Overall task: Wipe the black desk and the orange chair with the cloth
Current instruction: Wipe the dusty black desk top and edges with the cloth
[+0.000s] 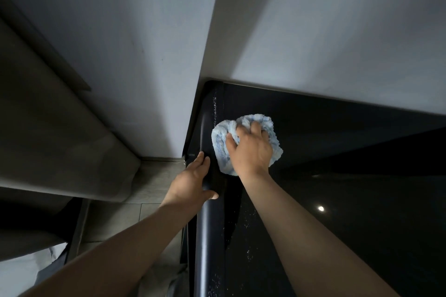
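The fluffy blue cloth [246,143] lies bunched on the glossy black desk [337,176] near its far-left corner, grasped by the right hand [251,152]. The left hand [193,182] clasps the rounded left edge; wall [337,31] borders behind.

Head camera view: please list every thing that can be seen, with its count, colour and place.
Desk: one, glossy black, right and lower half, set into the wall corner.
Rounded desk edge: one, dark, along the desk's left side.
Cloth: one, light blue and white, fluffy, on the desk near its far left corner.
White specks: many, scattered on the desk's left part.
Light reflection: one, white, on the desk at right.
Walls: two, grey-white, meeting in a corner above the desk.
Floor: grey tiles, lower left.
Left hand: one, gripping the rounded desk edge.
Right hand: one, pressing on the cloth.
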`<action>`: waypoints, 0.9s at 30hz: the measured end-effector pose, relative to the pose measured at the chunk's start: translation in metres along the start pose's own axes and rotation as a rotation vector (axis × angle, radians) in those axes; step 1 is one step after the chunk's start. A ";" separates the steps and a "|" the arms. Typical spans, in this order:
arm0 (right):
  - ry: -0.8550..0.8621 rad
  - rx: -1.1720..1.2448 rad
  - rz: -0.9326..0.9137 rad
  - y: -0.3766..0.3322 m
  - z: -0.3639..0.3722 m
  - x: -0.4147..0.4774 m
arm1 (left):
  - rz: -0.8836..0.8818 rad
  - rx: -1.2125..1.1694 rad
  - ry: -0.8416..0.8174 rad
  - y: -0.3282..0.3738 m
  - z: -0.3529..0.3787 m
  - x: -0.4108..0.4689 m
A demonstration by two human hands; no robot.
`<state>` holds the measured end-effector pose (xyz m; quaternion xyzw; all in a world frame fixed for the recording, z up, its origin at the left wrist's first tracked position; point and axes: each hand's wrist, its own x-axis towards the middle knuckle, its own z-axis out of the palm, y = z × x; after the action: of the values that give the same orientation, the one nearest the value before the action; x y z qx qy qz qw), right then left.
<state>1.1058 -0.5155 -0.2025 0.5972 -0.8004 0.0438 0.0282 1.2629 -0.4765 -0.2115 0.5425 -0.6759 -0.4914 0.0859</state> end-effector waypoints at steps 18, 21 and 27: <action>0.107 0.055 0.046 0.012 0.006 -0.066 | 0.016 0.235 -0.236 -0.004 -0.005 -0.029; 0.124 0.065 0.061 0.013 0.005 -0.077 | 0.020 0.239 -0.233 -0.005 -0.006 -0.029; 0.095 0.091 0.077 0.016 0.002 -0.100 | 0.095 0.467 -0.219 0.000 -0.013 -0.028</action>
<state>1.1191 -0.4162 -0.2144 0.5641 -0.8176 0.1094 0.0376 1.2820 -0.4611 -0.1933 0.4588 -0.8011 -0.3732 -0.0923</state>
